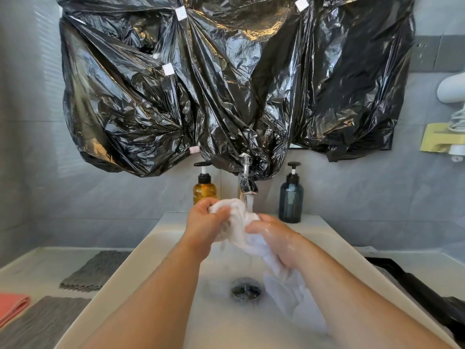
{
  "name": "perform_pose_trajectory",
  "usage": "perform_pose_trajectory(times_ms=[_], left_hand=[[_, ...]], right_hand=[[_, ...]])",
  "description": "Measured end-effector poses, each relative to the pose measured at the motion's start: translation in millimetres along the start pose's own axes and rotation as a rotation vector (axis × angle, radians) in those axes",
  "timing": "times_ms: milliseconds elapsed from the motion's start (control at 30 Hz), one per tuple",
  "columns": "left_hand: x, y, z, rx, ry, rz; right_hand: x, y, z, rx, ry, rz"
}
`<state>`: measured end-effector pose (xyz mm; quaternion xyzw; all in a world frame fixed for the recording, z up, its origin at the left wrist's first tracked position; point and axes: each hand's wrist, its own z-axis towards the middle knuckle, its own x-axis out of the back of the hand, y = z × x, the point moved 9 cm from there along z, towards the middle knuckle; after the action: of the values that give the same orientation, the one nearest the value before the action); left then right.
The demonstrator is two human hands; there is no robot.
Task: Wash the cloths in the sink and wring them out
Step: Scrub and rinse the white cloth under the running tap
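Observation:
A wet white cloth (241, 230) is bunched between both hands above the white sink (161, 238). My left hand (203, 222) grips its upper left end, fingers curled round the fabric. My right hand (274, 238) grips the right part, and the cloth's loose tail hangs down below it toward the basin. Water runs from the chrome tap (245, 187) onto the cloth. The drain (246, 290) lies open beneath.
An amber pump bottle (204, 188) and a dark blue pump bottle (291, 197) flank the tap. On the left counter lie two grey cloths (98, 269) (42, 321) and a pink cloth (12, 307). Black plastic sheeting (226, 84) covers the wall above.

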<state>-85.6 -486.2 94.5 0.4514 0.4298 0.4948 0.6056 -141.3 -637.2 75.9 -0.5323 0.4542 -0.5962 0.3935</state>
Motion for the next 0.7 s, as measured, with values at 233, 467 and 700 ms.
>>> perform_pose_trajectory(times_ms=[233, 467, 700], left_hand=[[2.6, -8.3, -0.7, 0.017, 0.191, -0.05], [-22.6, -30.2, -7.3, 0.187, 0.109, -0.168], [-47.3, -14.3, -15.7, 0.077, 0.009, 0.229]], right_hand=[[-2.2, -14.7, -1.1, 0.105, 0.105, -0.288], [-20.9, 0.2, -6.0, 0.118, 0.09, -0.187], [3.1, -8.9, -10.6, 0.058, 0.406, -0.355]])
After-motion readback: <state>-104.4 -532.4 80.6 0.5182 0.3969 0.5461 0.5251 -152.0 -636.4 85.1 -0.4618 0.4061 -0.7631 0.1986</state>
